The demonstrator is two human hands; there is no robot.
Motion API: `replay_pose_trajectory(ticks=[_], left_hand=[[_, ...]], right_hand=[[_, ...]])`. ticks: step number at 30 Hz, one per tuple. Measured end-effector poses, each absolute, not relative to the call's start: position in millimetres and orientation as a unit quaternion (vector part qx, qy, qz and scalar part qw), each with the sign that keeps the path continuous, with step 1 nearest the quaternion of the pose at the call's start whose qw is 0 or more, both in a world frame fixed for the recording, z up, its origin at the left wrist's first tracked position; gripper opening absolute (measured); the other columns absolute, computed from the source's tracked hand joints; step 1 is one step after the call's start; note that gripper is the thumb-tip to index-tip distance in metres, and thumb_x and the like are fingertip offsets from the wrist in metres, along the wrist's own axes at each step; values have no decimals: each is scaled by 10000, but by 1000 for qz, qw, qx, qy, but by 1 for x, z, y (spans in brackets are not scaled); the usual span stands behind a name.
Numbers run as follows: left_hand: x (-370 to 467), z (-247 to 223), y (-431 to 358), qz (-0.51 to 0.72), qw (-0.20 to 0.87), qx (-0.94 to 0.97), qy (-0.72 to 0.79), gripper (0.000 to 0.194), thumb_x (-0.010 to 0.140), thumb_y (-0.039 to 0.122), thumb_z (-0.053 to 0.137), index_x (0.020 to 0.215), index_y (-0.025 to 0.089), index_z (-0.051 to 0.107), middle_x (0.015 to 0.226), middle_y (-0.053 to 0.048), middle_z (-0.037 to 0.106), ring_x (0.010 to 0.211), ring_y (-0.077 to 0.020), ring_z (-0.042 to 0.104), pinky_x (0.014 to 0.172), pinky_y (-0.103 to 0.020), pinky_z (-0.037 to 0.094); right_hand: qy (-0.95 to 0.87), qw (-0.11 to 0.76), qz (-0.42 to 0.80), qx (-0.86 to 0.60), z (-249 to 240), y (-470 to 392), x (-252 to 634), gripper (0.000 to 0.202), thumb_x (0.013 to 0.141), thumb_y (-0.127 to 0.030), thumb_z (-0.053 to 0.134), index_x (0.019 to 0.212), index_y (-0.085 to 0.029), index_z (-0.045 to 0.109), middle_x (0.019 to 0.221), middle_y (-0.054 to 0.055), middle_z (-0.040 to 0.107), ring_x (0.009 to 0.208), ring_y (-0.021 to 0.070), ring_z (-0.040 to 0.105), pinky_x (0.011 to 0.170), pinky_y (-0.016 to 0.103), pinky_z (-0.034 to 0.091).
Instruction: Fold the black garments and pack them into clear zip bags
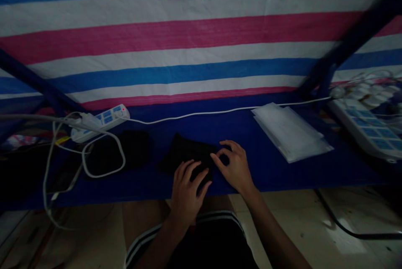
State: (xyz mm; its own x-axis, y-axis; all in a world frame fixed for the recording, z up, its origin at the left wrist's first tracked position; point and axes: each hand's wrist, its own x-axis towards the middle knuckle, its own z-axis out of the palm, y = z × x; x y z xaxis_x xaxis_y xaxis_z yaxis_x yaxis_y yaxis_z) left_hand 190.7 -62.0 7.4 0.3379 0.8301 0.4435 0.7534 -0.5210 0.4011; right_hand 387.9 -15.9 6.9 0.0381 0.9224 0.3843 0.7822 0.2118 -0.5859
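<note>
A matte black, soft-looking piece, apparently fabric (191, 148), lies low and spread out on the deep-blue, smooth-topped table (232, 129). Its outline is an uneven four-sided shape, one far corner pointing toward the table's back edge. It sits nearer the front edge, its near part partly hidden.

Runs across as a dark blue bench (232, 126) — bears at left a phone-like slab (66, 175), a black heap (137, 147) partly under a looped white cable (96, 175), and a white power strip (108, 119); holds a black cloth-like piece (191, 149) midway, overlapping translucent sheets (289, 133) at right — is crossed along the back by a thin white cord (191, 114)
</note>
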Motion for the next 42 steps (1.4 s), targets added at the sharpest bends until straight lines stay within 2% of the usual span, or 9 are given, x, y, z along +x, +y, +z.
replay_pose_trajectory(ticks=[6, 12, 16, 22, 25, 29, 34, 38, 42], left_hand=[[189, 8, -62, 280, 69, 839, 461, 391, 1004, 252, 632, 1381, 354, 648, 1433, -66, 624, 1382, -312, 537, 1173, -646, 451], [187, 17, -60, 197, 88, 873, 437, 569, 1012, 277, 607, 1559, 365, 479, 1560, -74, 520, 1475, -323, 441, 1227, -658, 375], [187, 22, -59, 174, 99, 881, 429, 620, 1001, 313, 635, 1586, 371, 437, 1587, -89, 474, 1502, -337, 397, 1240, -679, 333], [185, 25, -57, 185, 122, 881, 418, 519, 1001, 321, 645, 1509, 348, 542, 1562, -92, 496, 1502, -329, 407, 1250, -673, 320], [180, 26, -52, 183, 150, 883, 406, 441, 1010, 291, 621, 1449, 330, 596, 1554, -78, 518, 1505, -304, 425, 1268, -656, 301], [171, 29, -46, 178, 167, 884, 399, 356, 1030, 253, 572, 1374, 306, 643, 1558, -57, 542, 1520, -275, 427, 1293, -639, 267], [164, 29, -48, 170, 144, 882, 415, 307, 1046, 242, 538, 1340, 253, 627, 1615, -45, 504, 1601, -288, 282, 1302, -650, 247], [159, 24, -55, 169, 126, 883, 420, 250, 1032, 239, 560, 1274, 212, 612, 1650, -63, 457, 1622, -301, 216, 1295, -650, 276], [151, 21, -65, 169, 130, 886, 412, 399, 1025, 268, 584, 1407, 187, 502, 1669, -115, 419, 1613, -288, 250, 1280, -614, 338]], right_hand=[[-688, 368, 114, -614, 3, -14, 393, 213, 955, -379, 645, 797, -247, 701, 1238, 94, 715, 1285, 329, 604, 1110, 572, 439], [-662, 395, 107, -629, -1, -11, 393, 160, 941, -314, 628, 805, -238, 663, 1170, 119, 712, 1209, 321, 627, 1091, 545, 471], [-651, 408, 92, -634, 3, -11, 391, 86, 923, -285, 618, 930, -223, 677, 1150, 144, 696, 1167, 322, 633, 1067, 534, 503], [-704, 432, 96, -555, 12, -22, 392, 210, 985, -292, 563, 1133, -232, 700, 1260, 108, 737, 1265, 288, 646, 1109, 520, 507], [-775, 381, 132, -487, 13, -28, 391, 272, 1015, -280, 544, 1219, -230, 716, 1320, 86, 741, 1343, 267, 622, 1139, 520, 496], [-821, 302, 147, -462, 15, -32, 392, 371, 1021, -257, 544, 1365, -235, 684, 1455, 95, 666, 1422, 264, 566, 1180, 548, 462], [-829, 237, 124, -491, 21, -50, 393, 533, 1009, -299, 590, 1539, -285, 533, 1584, 91, 546, 1467, 273, 511, 1205, 562, 432], [-825, 214, 105, -513, 20, -76, 388, 592, 993, -320, 607, 1570, -267, 488, 1553, 123, 562, 1418, 311, 533, 1179, 583, 437], [-819, 206, 94, -527, 15, -97, 383, 712, 944, -313, 654, 1606, -199, 420, 1408, 177, 628, 1267, 347, 595, 1075, 589, 497]])
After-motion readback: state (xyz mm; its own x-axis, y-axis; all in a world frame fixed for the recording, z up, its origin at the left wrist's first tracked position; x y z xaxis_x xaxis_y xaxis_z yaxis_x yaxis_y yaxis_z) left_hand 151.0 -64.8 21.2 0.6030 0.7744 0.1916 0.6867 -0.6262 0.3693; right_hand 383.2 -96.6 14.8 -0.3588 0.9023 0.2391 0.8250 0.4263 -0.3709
